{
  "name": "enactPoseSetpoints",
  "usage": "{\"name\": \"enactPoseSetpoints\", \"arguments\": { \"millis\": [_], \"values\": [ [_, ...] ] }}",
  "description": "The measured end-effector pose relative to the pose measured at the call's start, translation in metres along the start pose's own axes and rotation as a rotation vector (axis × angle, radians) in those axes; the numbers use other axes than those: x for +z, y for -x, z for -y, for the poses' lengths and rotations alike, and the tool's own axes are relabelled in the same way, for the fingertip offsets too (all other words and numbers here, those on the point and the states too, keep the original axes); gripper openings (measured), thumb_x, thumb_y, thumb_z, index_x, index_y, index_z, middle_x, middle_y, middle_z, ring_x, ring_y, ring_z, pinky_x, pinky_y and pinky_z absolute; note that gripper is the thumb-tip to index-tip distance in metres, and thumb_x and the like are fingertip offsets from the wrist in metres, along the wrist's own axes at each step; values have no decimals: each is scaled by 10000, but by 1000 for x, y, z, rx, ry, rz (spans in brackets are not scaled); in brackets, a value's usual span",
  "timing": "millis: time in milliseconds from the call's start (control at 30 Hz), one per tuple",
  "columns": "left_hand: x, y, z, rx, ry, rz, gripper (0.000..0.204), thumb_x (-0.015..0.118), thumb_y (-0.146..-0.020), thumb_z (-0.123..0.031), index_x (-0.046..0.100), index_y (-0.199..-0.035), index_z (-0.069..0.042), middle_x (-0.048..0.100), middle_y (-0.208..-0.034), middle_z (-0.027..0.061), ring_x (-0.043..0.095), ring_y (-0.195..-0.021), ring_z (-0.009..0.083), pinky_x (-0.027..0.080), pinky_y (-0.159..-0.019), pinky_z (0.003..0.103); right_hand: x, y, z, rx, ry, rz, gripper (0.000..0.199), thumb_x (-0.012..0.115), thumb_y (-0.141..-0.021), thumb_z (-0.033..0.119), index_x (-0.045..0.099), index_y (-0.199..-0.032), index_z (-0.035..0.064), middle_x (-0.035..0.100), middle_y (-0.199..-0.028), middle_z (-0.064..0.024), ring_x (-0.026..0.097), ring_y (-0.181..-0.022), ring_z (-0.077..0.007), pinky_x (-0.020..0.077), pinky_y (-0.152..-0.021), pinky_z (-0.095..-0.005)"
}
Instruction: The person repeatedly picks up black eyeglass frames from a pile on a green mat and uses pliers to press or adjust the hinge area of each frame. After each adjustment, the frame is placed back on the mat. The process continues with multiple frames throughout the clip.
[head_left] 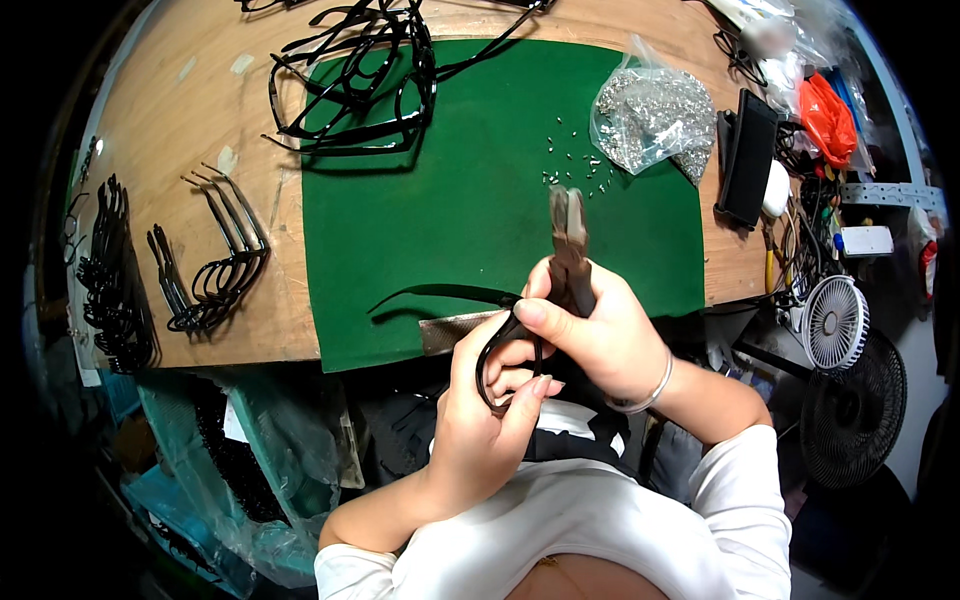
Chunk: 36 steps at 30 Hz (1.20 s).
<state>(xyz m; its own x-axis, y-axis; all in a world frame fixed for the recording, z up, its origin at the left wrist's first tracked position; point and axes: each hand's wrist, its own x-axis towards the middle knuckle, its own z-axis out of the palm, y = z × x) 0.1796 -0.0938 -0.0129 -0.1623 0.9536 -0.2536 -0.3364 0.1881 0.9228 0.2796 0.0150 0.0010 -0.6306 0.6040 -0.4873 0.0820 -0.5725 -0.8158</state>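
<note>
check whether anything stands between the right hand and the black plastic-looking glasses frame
Nothing visible does: the right hand appears to touch the black plastic-looking glasses frame with its thumb, while the left hand holds it. The grey metal pliers in the right hand point away from it.

The left hand (470, 405) grips a black glasses frame (484, 368) by its rim, one temple reaching out past the fingers to that hand's left. Close by on its right, the right hand (610, 330) holds pliers (571, 240), jaws pointing away, thumb against the frame. Beyond both hands lies a green mat (480, 130) on the worktop (220, 110). Ahead of the right hand, loose metal bits (593, 160) lie near a clear bag (640, 115); farther ahead of the left, black frames (425, 90) are heaped.
</note>
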Motion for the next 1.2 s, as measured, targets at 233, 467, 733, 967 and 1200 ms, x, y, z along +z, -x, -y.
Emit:
{"name": "enactPoseSetpoints", "arguments": {
  "millis": [233, 467, 733, 967, 1200],
  "values": [
    [-20, -3, -34, -263, 304, 195, 516, 450, -808, 100, 236, -1260, -23, 502, -1065, 170, 579, -794, 132, 484, -721, 247, -4, 4, 22, 275, -138, 168, 225, 601, -813, 265, 506, -820, 61, 504, -646, 9, 468, -566, -47, 357, -492, -178],
    [-33, 8, -44, -332, 362, 230, 535, 470, -809, 91, 231, -1274, -26, 525, -1054, 171, 587, -791, 154, 489, -701, 260, -24, 14, 26, 153, 220, 271, 234, 567, -834, 264, 522, -864, 37, 526, -750, -9, 488, -721, -85, 416, -664, -242],
    [-37, 7, -48, -384, 326, 275, 438, 474, -801, 90, 347, -1213, 16, 558, -1020, 160, 594, -767, 164, 483, -687, 256, -30, 23, 42, 181, 784, 608, 399, 475, -871, 338, 477, -988, -44, 528, -632, -122, 534, -592, -213, 423, -551, -336],
    [-35, 7, -50, -401, 308, 272, 416, 464, -798, 100, 357, -1192, 23, 566, -1004, 156, 596, -765, 165, 483, -688, 259, -21, 19, 57, 174, 888, 593, 385, 498, -852, 303, 501, -923, -75, 547, -626, -179, 572, -626, -309, 444, -577, -367],
    [-24, 8, -48, -395, 338, 215, 438, 458, -805, 93, 326, -1211, -6, 553, -1028, 160, 604, -747, 173, 484, -675, 262, -14, 24, 56, 122, 1153, 410, 366, 531, -825, 288, 538, -797, -77, 564, -648, -232, 581, -648, -370, 463, -599, -401]
  ]
}}
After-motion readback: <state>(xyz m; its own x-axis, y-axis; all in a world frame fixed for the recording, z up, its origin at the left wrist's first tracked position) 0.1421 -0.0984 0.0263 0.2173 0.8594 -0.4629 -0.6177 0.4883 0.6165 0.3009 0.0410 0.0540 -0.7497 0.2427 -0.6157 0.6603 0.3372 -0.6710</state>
